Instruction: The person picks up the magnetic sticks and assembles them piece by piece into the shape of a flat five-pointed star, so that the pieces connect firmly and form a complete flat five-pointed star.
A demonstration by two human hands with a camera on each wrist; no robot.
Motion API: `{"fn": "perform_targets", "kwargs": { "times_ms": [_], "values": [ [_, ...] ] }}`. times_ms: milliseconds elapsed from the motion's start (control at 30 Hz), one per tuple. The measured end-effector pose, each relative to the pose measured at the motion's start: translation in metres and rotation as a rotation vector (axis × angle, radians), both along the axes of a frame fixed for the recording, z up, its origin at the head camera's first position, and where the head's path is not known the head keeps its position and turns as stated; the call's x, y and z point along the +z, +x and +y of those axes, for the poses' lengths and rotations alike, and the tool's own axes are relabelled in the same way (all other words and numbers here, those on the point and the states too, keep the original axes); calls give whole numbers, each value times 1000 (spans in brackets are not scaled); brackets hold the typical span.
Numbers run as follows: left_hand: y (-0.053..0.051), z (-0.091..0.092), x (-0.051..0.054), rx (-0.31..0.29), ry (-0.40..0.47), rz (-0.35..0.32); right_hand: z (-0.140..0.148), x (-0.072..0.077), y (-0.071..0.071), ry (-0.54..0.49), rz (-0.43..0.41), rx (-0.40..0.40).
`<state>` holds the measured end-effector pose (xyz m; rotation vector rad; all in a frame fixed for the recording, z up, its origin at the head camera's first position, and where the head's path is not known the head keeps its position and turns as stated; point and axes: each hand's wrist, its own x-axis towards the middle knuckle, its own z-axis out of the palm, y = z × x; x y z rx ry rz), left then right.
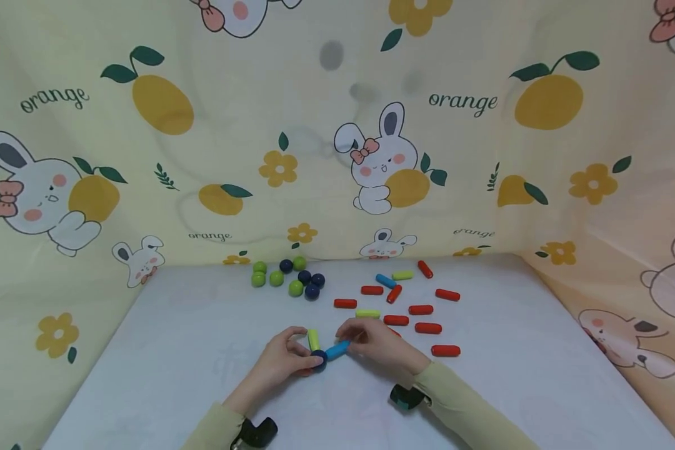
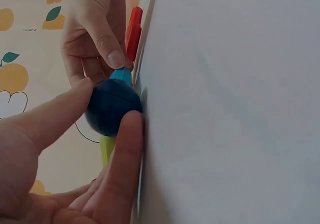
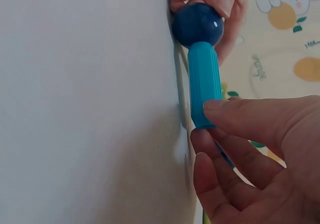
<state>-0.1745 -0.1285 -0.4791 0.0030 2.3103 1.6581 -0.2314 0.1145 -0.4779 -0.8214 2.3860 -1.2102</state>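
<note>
Near the middle of the white table, my left hand point(image 1: 280, 359) pinches a dark blue ball point(image 2: 113, 106) between thumb and finger. My right hand point(image 1: 381, 342) holds a light blue ribbed rod point(image 3: 204, 78) by its outer end, thumb on top. The rod's other end meets the ball; how deep it sits there cannot be seen. A yellow-green rod point(image 1: 314, 339) also points away from the ball on the far side, partly hidden by the ball in the left wrist view.
Green balls point(image 1: 276, 278) and dark blue balls point(image 1: 312, 292) lie at the back left. Several red rods point(image 1: 428, 328) are scattered to the right, among them yellow-green rods point(image 1: 402, 275) and another blue rod point(image 1: 385, 281). A patterned cloth point(image 1: 326, 206) rises behind the table.
</note>
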Motion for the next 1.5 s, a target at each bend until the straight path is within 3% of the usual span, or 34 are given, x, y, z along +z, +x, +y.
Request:
{"fn": "perform_targets", "kwargs": {
  "times_ms": [133, 367, 533, 700, 900, 1033, 1167, 1500],
  "values": [
    [-2, -1, 2, -25, 5, -34, -1, 0, -5, -11, -4, 12],
    [-5, -3, 3, -48, 165, -108, -6, 1, -14, 4, 45, 11],
    [-7, -3, 2, -20, 229, -108, -11, 6, -21, 23, 38, -10],
    [-7, -4, 4, -30, 247, -101, -11, 13, -23, 17, 74, -45],
    [-5, -8, 5, -70, 279, -115, -9, 19, -4, -39, 113, -6],
    [-3, -12, 5, -97, 314, -132, -11, 22, 16, -85, 59, 41],
    [-3, -16, 6, -102, 311, -157, -16, 17, 30, -81, -5, 6],
    [-2, -15, 7, -118, 291, -145, -18, 5, 34, -55, 36, -70]
  ]
}}
